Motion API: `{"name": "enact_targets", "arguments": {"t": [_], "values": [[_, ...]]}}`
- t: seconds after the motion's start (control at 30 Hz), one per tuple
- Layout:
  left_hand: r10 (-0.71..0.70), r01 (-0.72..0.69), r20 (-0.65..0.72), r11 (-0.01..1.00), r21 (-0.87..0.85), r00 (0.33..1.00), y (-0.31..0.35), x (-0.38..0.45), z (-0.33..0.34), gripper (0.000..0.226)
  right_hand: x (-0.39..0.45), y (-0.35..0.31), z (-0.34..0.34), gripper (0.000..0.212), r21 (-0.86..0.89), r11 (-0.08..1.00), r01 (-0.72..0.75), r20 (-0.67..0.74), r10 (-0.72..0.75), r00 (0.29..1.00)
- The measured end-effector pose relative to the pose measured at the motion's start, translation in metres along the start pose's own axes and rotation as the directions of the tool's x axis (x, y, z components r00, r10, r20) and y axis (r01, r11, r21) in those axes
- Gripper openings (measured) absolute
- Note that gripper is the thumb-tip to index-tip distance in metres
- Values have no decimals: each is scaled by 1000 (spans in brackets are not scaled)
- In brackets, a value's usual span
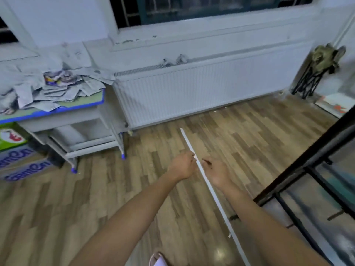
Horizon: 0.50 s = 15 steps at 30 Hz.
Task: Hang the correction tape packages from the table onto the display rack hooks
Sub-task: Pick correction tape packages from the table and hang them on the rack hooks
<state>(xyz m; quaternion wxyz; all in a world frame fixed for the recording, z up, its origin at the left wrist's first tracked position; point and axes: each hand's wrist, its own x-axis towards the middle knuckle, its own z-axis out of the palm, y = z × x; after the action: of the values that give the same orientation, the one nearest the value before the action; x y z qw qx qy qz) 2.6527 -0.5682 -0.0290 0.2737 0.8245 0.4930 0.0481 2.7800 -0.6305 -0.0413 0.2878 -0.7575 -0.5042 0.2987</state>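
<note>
A heap of grey-white correction tape packages point(57, 87) lies on the blue-edged table point(76, 107) at the far left. The black display rack point(307, 160) stands at the right edge; no hooks show. A long thin white strip point(217, 196) runs slantwise between my hands, above the wooden floor. My left hand point(183, 166) pinches the strip with its fingertips near the strip's upper part. My right hand point(217, 173) is curled close against the strip's right side; whether it grips the strip is unclear. Both hands are far from the table and the packages.
A white radiator point(201, 89) runs along the back wall under the window. Printed boxes point(17, 150) sit on the floor under and left of the table. A black stool with a bundle point(318, 68) stands in the far right corner.
</note>
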Motion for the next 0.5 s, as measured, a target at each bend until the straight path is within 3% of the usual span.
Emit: {"name": "enact_targets", "arguments": {"t": [0.3,0.5], "values": [[-212,216,-189,976,-2,959,-173,20,-122,37,97,-158,128,32,-31,986,167,173,-159,972],[-390,382,-289,920,-85,874,-273,40,-183,43,157,-236,199,35,-57,965,257,286,-231,930]]}}
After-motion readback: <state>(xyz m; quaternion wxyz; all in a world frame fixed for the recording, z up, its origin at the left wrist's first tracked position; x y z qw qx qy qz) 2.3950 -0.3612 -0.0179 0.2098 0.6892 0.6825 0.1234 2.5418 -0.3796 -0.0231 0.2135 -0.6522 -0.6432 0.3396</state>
